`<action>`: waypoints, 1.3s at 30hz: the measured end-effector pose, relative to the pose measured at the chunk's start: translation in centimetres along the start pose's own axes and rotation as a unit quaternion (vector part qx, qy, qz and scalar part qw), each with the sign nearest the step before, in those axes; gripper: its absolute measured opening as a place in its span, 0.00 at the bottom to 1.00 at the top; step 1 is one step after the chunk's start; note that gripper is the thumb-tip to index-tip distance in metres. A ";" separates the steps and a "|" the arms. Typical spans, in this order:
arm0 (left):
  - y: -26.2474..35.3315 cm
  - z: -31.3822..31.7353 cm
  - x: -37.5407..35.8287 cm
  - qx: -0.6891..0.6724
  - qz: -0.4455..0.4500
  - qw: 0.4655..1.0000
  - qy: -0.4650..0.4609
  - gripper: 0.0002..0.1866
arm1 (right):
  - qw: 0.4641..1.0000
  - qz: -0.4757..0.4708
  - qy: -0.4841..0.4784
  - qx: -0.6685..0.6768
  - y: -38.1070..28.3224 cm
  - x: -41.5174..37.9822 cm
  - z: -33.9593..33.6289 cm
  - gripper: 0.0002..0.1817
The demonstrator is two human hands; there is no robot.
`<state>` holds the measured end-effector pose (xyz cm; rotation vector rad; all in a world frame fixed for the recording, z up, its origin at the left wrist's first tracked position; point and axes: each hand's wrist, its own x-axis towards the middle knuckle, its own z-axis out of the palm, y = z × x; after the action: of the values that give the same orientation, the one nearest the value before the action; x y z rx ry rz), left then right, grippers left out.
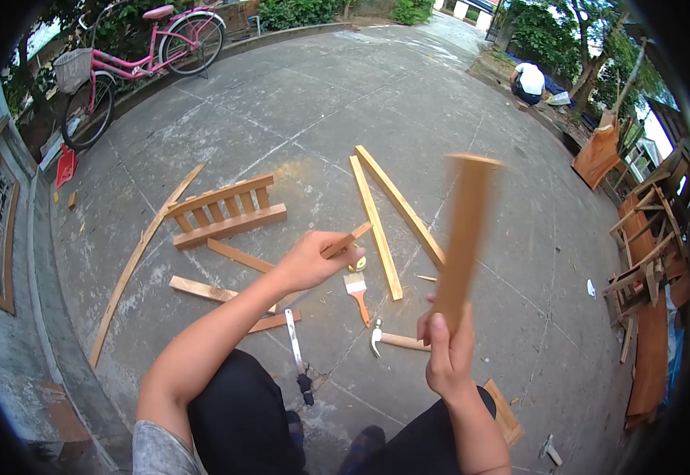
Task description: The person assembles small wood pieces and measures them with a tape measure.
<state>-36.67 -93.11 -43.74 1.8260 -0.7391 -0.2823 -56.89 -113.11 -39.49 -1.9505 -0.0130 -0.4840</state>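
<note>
My left hand [323,257] is closed on a short wooden piece [348,240], held over the concrete floor. In my right hand [449,348] a wide wooden board [469,237] stands roughly upright, its upper part slightly blurred. Below my left hand lie a yellow tape measure [358,264] and a paintbrush [357,298] with an orange handle. A claw hammer [400,341] rests left of my right hand. Farther left are a slatted wooden frame [228,212] and a metal tool with a dark handle [295,344]. Two long wooden strips [378,229] lie beyond my hands.
A long curved strip [140,269] and shorter wood pieces [202,288] lie at the left. A pink bicycle [140,65] stands at the back left. One person [529,81] crouches at the back right. Stacked wood [650,317] lines the right side.
</note>
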 end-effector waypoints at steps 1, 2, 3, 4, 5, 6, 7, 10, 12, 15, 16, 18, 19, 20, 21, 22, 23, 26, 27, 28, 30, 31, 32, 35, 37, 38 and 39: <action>0.0 0.1 -0.1 -0.010 0.000 1.000 0.002 0.21 | 0.996 0.003 0.054 0.069 -0.2 -0.3 0.3 0.10; 0.1 0.2 -0.1 -0.019 0.000 1.000 0.003 0.21 | 0.999 0.023 -0.002 -0.024 -0.8 0.0 0.1 0.11; 0.2 0.1 0.0 -0.027 0.000 1.000 0.005 0.21 | 0.998 0.035 -0.031 -0.048 -0.8 -0.1 -0.5 0.11; -0.4 0.2 0.1 -0.027 0.015 0.999 0.005 0.21 | 0.994 0.046 -0.063 -0.070 -0.6 -0.3 -1.2 0.11; -0.4 0.0 0.3 -0.028 0.017 0.999 0.004 0.21 | 0.990 0.054 -0.093 -0.092 -0.8 -0.1 -1.3 0.12; -0.6 -0.1 0.2 -0.031 0.016 0.999 0.003 0.21 | 0.999 0.037 0.001 -0.016 -2.6 -0.2 -0.9 0.11; -0.7 0.0 0.1 -0.035 0.016 0.999 -0.002 0.21 | 0.999 0.023 0.034 0.023 -2.3 -0.4 -0.2 0.10; 1.0 -0.1 -0.1 -0.053 0.010 0.999 -0.002 0.24 | 0.991 -0.047 -0.004 -0.127 0.2 -0.4 -0.3 0.15; 0.5 -0.3 0.0 -0.042 -0.011 0.999 -0.006 0.27 | 0.991 -0.009 -0.031 -0.131 -0.2 -0.8 -0.9 0.15; -0.2 -0.3 0.2 -0.046 0.025 0.999 0.011 0.27 | 0.999 0.017 0.048 -0.008 -1.9 -0.5 -0.1 0.13; -0.2 -0.2 0.2 -0.050 0.020 0.999 0.009 0.27 | 0.998 0.017 0.058 -0.008 -1.0 -0.6 0.1 0.11; 0.7 -0.3 0.1 -0.054 0.014 0.998 0.001 0.27 | 0.970 0.027 -0.096 -0.221 -0.4 -0.2 -1.0 0.11; 0.7 -0.2 0.2 -0.043 0.009 0.999 -0.005 0.27 | 0.983 0.027 -0.061 -0.171 -1.1 -0.4 -1.1 0.11; 0.5 -0.3 0.3 -0.030 0.004 1.000 -0.008 0.27 | 0.992 0.025 -0.025 -0.118 -2.1 -0.7 -1.1 0.11; 0.3 -0.5 0.2 -0.017 -0.002 1.000 -0.009 0.27 | 0.998 0.021 0.006 -0.065 -2.6 -0.7 -0.7 0.10; 0.1 -0.7 0.2 -0.025 0.001 1.000 -0.004 0.27 | 0.988 -0.011 0.137 0.071 -2.4 -0.6 0.3 0.09; 0.1 -0.6 0.2 -0.035 0.005 0.999 -0.001 0.27 | 0.996 -0.003 0.093 0.004 -1.6 -0.5 0.3 0.09; 0.6 -0.1 0.3 -0.042 -0.007 0.999 -0.007 0.27 | 0.976 0.022 -0.098 -0.195 0.3 0.2 0.0 0.10; 0.7 -0.3 0.2 -0.036 -0.015 0.999 -0.007 0.27 | 0.989 0.039 -0.052 -0.136 -0.1 -0.1 0.0 0.10; 0.6 -0.5 0.5 -0.025 -0.015 1.000 -0.007 0.27 | 0.996 0.050 -0.008 -0.075 -0.7 -0.1 0.1 0.10; 0.0 -0.4 0.4 -0.013 -0.025 1.000 -0.002 0.27 | 0.998 0.040 0.039 -0.013 -0.6 0.2 0.5 0.10; -0.2 -0.3 0.3 -0.016 -0.029 0.999 -0.004 0.27 | 0.999 0.019 0.048 -0.012 -0.1 0.3 0.8 0.10; -0.1 -0.2 0.4 -0.018 -0.031 0.999 -0.010 0.27 | 0.995 0.027 -0.014 -0.093 0.1 0.4 0.5 0.11; -0.2 0.2 0.7 -0.008 -0.027 0.999 -0.029 0.26 | 0.992 0.045 -0.043 -0.106 0.6 -0.1 0.1 0.12; -1.0 -0.1 0.4 -0.013 -0.038 0.999 -0.028 0.26 | 0.994 0.018 0.104 0.037 -0.7 0.0 0.1 0.12; -0.6 -0.2 0.4 -0.025 -0.047 0.998 -0.030 0.26 | 0.984 -0.005 0.156 0.081 -0.4 -0.2 0.2 0.12; -0.3 0.0 0.5 -0.037 -0.052 0.997 -0.035 0.26 | 0.998 0.017 0.063 -0.016 -0.1 -0.3 0.2 0.12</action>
<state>-36.19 -93.40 -43.91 1.7948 -0.6734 -0.4389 -57.09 -112.89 -39.58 -1.9459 0.1083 -0.5875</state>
